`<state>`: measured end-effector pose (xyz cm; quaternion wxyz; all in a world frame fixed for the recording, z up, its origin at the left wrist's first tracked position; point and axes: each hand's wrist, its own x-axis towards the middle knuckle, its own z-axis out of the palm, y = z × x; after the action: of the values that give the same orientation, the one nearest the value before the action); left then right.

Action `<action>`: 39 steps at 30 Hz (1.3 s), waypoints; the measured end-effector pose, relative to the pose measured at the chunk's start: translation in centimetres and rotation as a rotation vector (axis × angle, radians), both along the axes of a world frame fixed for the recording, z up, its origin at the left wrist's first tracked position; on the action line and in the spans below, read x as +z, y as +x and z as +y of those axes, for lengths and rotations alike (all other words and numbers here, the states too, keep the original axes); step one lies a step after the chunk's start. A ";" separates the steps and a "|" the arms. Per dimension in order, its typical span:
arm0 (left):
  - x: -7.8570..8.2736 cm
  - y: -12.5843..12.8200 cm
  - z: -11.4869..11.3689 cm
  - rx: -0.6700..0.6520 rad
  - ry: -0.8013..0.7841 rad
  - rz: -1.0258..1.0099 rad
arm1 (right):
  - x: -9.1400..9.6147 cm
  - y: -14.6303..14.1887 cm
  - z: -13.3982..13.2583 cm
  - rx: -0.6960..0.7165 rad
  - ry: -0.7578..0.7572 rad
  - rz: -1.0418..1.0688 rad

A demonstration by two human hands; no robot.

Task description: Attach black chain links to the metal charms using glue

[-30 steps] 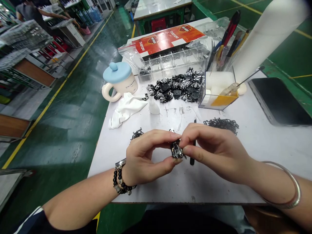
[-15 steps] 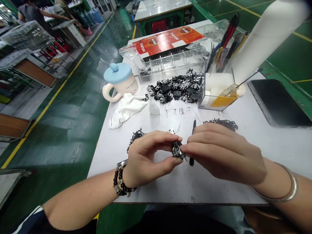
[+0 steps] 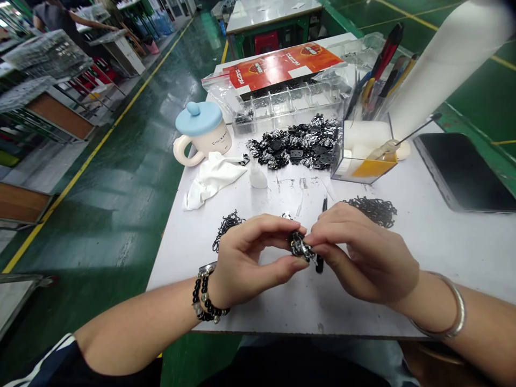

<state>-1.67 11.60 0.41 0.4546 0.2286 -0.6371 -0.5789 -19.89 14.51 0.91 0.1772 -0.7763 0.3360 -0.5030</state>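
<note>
A small black-and-silver part [image 3: 299, 245], shiny and intricate, is pinched between the thumb and fingers of my left hand [image 3: 253, 255]. The thumb and fingertips of my right hand [image 3: 363, 255] close on its right side. Whether a smaller piece sits between those fingertips is hidden. Below the fingertips lies a slim black tool [image 3: 320, 263], partly covered by my right hand. A loose heap of small black hook-like pieces [image 3: 226, 228] lies just beyond my left hand, and a similar heap [image 3: 374, 210] beyond my right.
Behind the hands lies a pile of black-and-silver parts [image 3: 296, 142]. Around it stand a lidded mug [image 3: 205, 134], a white cloth [image 3: 213, 180], a small white bottle [image 3: 258, 177], a clear compartment tray [image 3: 278, 113] and a tool holder [image 3: 363, 166]. A phone [image 3: 463, 169] lies right.
My right hand has turned, its thumb now showing against the part and its fingers more curled. The part is tilted slightly differently in my left hand. The whole view has shifted a little.
</note>
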 end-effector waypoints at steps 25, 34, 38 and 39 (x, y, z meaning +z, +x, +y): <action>0.0 -0.1 -0.1 -0.017 0.036 0.020 | -0.1 0.9 0.5 0.004 0.185 -0.130; 0.0 -0.2 -0.1 -0.005 -0.001 0.024 | 0.0 0.8 0.5 -0.006 0.198 -0.093; 0.1 -0.3 -0.2 -0.010 -0.022 0.032 | 0.0 0.9 0.5 -0.002 0.203 -0.097; 0.1 -0.3 -0.2 -0.010 -0.022 0.029 | 0.0 0.9 0.4 -0.001 0.198 -0.096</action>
<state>-1.96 11.44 0.51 0.4633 0.2120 -0.6380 -0.5774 -19.02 14.96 0.90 0.2684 -0.7299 0.3757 -0.5041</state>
